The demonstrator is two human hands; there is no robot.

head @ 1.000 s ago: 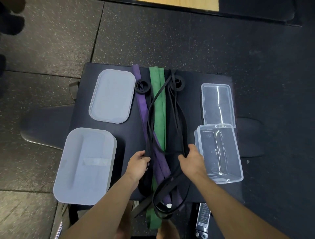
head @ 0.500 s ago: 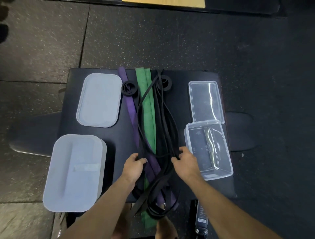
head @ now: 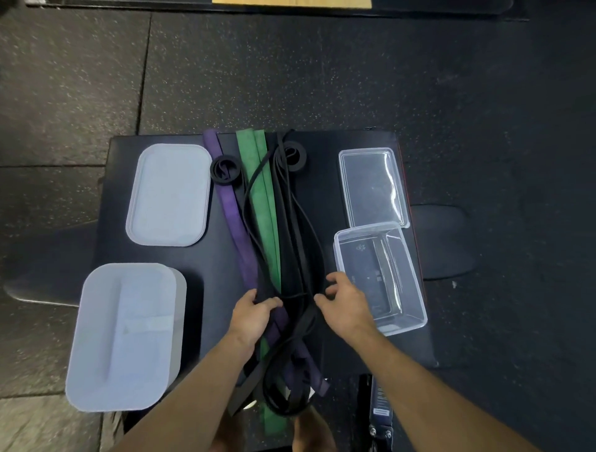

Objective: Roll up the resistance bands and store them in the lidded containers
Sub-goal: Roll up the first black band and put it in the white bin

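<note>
Bands (head: 290, 232) tangled on table (head: 213, 274): curls left fingers (head: 272, 302) round them, pinches a black strand (head: 298, 295) with right fingers (head: 321, 298), risks dragging purple (head: 235, 222) and green (head: 266, 219) along, knotting.

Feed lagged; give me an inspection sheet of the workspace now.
surface: black padded bench, bands down its middle.
job's things: purple band, green band, loose black bands unrolled; two black rolls at far end; frosted container and frosted lid left; clear container, open, and clear lid right.
clutter: dark labelled part under bench.
grips: left hand and right hand both hold loose black bands.
cables: nothing seen.
surroundings: speckled rubber floor, wooden board at top edge.
</note>
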